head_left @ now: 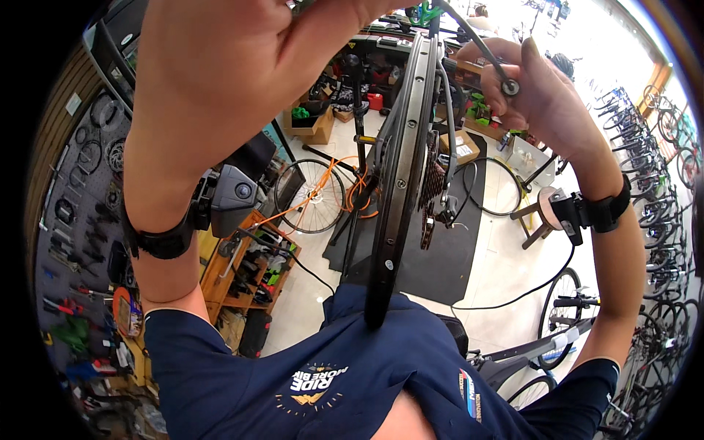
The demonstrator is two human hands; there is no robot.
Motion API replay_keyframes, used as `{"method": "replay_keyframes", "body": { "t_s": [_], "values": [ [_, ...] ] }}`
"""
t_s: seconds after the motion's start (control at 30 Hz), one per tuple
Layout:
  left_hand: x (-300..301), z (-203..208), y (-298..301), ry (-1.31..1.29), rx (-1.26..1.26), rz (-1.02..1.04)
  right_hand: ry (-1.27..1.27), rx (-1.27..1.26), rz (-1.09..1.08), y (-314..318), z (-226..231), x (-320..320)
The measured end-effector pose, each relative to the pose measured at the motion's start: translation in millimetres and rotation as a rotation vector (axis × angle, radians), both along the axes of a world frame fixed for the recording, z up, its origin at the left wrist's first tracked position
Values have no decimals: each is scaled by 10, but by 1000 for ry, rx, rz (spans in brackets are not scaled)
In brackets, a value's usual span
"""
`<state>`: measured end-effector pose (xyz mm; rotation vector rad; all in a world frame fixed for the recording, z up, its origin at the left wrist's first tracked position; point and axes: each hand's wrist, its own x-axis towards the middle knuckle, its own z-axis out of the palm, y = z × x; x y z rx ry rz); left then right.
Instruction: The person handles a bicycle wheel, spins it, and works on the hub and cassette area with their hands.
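My left hand looms large at the upper left. Its fingers run past the top edge, so what they hold is hidden. A thin dark metal rod with a round end slants down from the top edge toward my right hand. The fingers of that hand are curled beside and behind the rod's end; whether they grip it is unclear. Between my arms a bicycle wheel stands upright, seen along its dark rim. Its cassette and rear derailleur show on the right side.
A repair stand post rises behind the wheel. Beyond lie a spoked wheel with an orange cable, a black mat and a stool. A wooden tool shelf is at left, hanging bikes at right.
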<state>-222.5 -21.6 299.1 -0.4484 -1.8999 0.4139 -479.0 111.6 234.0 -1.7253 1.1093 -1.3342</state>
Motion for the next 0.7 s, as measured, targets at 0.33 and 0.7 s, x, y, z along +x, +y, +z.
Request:
{"method": "replay_keyframes", "body": {
  "t_s": [0.33, 0.7],
  "values": [
    [-76, -94, -84, -51, -22, -20, 442, -163, -239, 40, 64, -150],
    [-97, -206, -198, -68, -37, 266, 353, 6, -393, 152, 241, 28]
  ]
}}
